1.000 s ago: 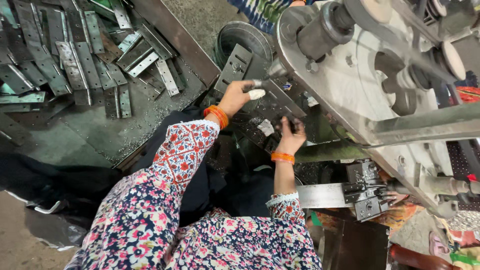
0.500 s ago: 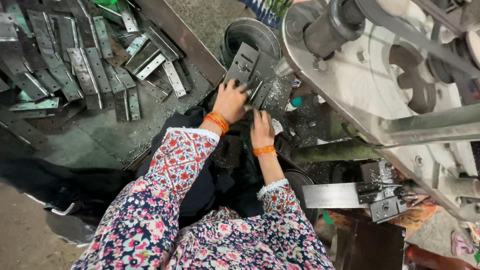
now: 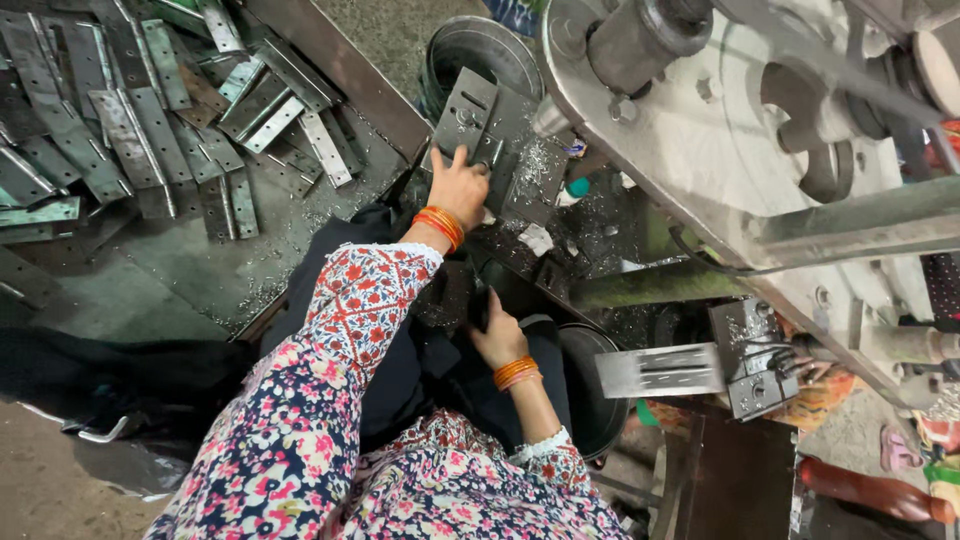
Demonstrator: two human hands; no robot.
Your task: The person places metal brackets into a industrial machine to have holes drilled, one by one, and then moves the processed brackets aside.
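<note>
honestly that left hand [image 3: 457, 187] pressing fingers flat on the slotted steel plate [image 3: 466, 118] at top centre, right under the press flywheel [image 3: 760, 130], could get pinched, while the right hand [image 3: 497, 335] sits curled lower down, grip hidden.

Single head camera looking steeply down from above wearer's shoulders, close over lap and press machine [image 3: 760, 150]; facing forward onto metal-strip pile [image 3: 130, 130] upper-left. No second view sharing scene.

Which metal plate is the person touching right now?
The grey slotted plate on the machine bed, under the left hand. The other plates lie piled in the tray, untouched.
</note>
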